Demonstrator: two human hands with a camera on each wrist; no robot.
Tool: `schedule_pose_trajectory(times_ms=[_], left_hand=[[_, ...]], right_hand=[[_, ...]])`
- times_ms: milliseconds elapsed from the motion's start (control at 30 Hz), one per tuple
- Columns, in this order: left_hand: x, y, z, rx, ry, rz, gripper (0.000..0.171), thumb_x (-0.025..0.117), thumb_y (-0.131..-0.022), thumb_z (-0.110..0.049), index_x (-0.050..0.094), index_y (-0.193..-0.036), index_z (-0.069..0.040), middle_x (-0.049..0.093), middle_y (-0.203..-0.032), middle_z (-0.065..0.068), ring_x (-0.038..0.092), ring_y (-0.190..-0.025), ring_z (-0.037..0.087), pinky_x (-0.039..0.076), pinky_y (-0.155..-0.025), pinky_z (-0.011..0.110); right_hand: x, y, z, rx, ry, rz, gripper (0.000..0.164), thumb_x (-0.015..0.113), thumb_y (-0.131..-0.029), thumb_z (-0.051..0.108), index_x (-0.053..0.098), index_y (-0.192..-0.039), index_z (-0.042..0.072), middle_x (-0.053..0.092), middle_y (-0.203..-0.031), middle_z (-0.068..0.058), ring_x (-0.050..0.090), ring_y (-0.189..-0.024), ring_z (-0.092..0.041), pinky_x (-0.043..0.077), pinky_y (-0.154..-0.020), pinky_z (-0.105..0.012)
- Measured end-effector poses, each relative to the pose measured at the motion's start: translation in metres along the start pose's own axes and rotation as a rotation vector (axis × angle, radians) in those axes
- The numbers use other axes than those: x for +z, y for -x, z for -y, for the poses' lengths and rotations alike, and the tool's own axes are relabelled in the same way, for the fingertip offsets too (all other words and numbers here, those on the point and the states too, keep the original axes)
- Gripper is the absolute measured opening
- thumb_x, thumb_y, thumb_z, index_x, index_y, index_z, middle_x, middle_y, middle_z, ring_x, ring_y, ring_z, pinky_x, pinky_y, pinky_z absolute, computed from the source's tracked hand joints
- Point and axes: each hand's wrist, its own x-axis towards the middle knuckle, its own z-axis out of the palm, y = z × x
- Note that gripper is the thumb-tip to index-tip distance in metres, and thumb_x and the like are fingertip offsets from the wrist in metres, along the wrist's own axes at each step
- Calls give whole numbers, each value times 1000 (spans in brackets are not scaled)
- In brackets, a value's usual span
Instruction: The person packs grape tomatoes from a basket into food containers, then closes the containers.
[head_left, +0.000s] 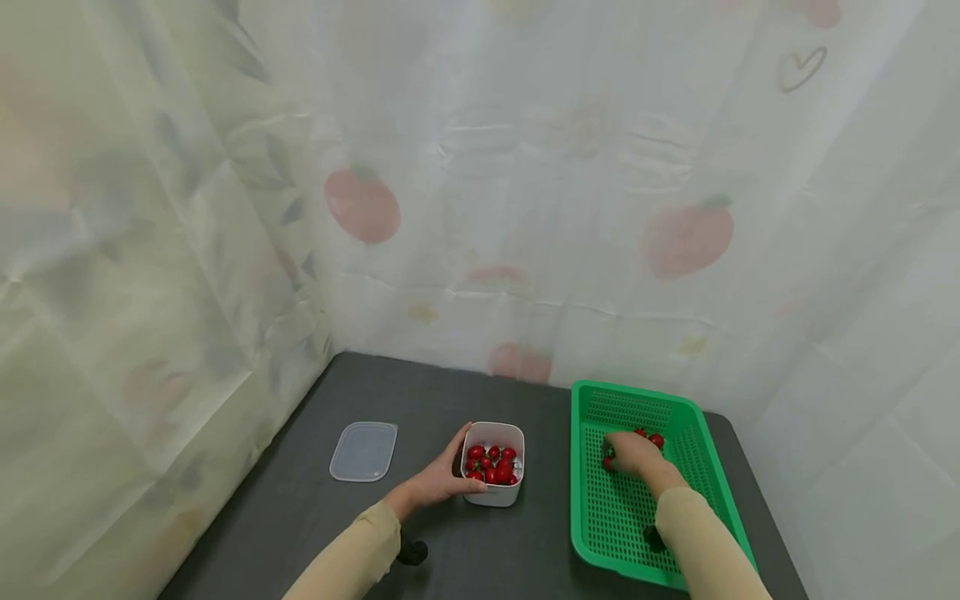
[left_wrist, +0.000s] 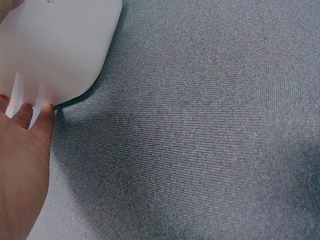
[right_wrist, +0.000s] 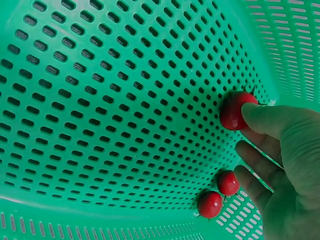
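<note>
My left hand (head_left: 433,483) holds a small white plastic container (head_left: 495,497) on the table, thumb at the near side and fingers around the far left side. Several cherry tomatoes (head_left: 492,475) lie inside it. In the left wrist view, fingertips of the left hand (left_wrist: 22,160) touch the container's pale wall (left_wrist: 62,50). Reaching into a green perforated basket (head_left: 576,492), my right hand (head_left: 633,454) pinches a cherry tomato (right_wrist: 233,112) between thumb and index finger. Two more cherry tomatoes, one nearer (right_wrist: 210,204) and one farther (right_wrist: 228,183), lie on the basket floor beside the other fingers.
A translucent lid (head_left: 363,452) lies flat on the dark grey table (head_left: 442,392), left of the container. Curtains printed with fruit (head_left: 517,208) hang behind the table and along its left side. Under my left sleeve (head_left: 352,550) a dark wrist device (head_left: 412,552) shows.
</note>
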Motion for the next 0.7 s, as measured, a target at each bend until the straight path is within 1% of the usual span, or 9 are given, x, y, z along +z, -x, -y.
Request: schedule_pose_trajectory(times_ms=[100,233,433,600,700], left_hand=[[0,0,0,-2,-1,-2,117,84,-87,-27,-1,-165,-17,16,-165,15,21,-148,41,27,-115,61],[-1,0,1,1,-6,-2,117,84,-87,-28,-1,-165,-18,16,-165,15,21,-148,42,29,-114,61],[1,0,0,-3,-5,-3,117,84,-87,-28,-2,-165,-15,15,-166,15,21,-148,42,29,-114,61],[2,-2,1,-6,-9,-6,116,84,-87,-27,-1,-165,-16,16,-165,15,21,-148,42,29,-114,62],[3,-3,3,-7,-9,-5,116,84,-87,-27,-1,-165,-16,16,-165,14,21,-148,42,28,-115,62]], right_hand=[[-1,0,0,-3,-6,3,20,70,-92,-1,71,-113,1,70,-110,-15,66,-100,-36,54,-81,-52],[-1,1,2,-5,-12,14,14,69,-93,-1,74,-106,5,70,-106,-10,66,-98,-33,55,-80,-51],[-1,3,1,12,-36,34,16,68,-94,0,73,-107,8,69,-108,-9,64,-97,-30,54,-79,-50],[-1,3,0,3,-37,42,19,69,-94,0,73,-112,6,69,-112,-11,65,-103,-33,54,-83,-52],[0,3,-1,-8,-39,46,19,68,-94,-2,74,-111,5,70,-111,-11,65,-105,-35,54,-85,-53]])
